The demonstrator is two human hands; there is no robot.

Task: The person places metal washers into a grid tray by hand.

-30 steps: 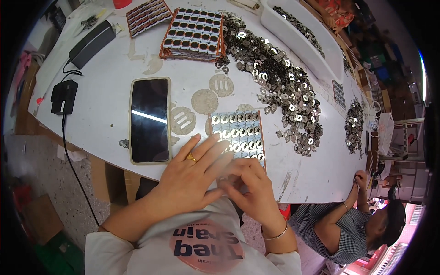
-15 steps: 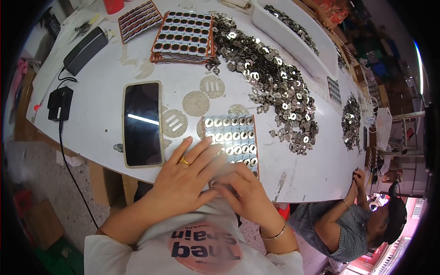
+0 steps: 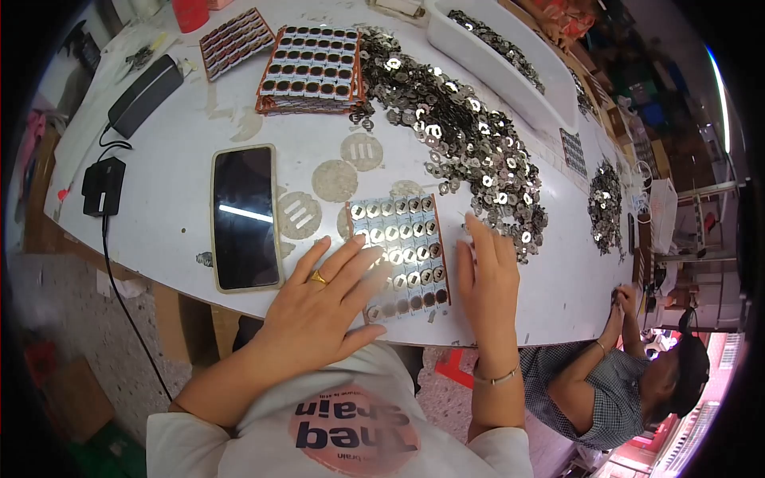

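A flat panel (image 3: 437,239) with orange edges lies at the table's near edge, its square cells in rows. Shiny metal discs sit in most cells; along the nearest row, dark round spots show except at the left end, where a disc lies. My left hand (image 3: 319,291), fingers stretched and a gold ring on one, rests over the panel's left side and hides some cells. Right of the panel, my right hand (image 3: 492,279) reaches to the near end of a heap of loose metal discs (image 3: 486,159). Its fingers are extended with the thumb apart; the fingertips are partly hidden.
A phone (image 3: 245,219) lies left of the panel. Behind stand stacked panels (image 3: 311,68), a tilted panel (image 3: 235,44) and a white bin (image 3: 510,68) of discs. A black adapter (image 3: 103,186) trails a cable. Another person (image 3: 606,382) sits at the right, beside a smaller heap (image 3: 606,203).
My right hand has moved from the panel's near edge rightward and away to the disc heap, uncovering the nearest row. My left hand has stayed on the panel.
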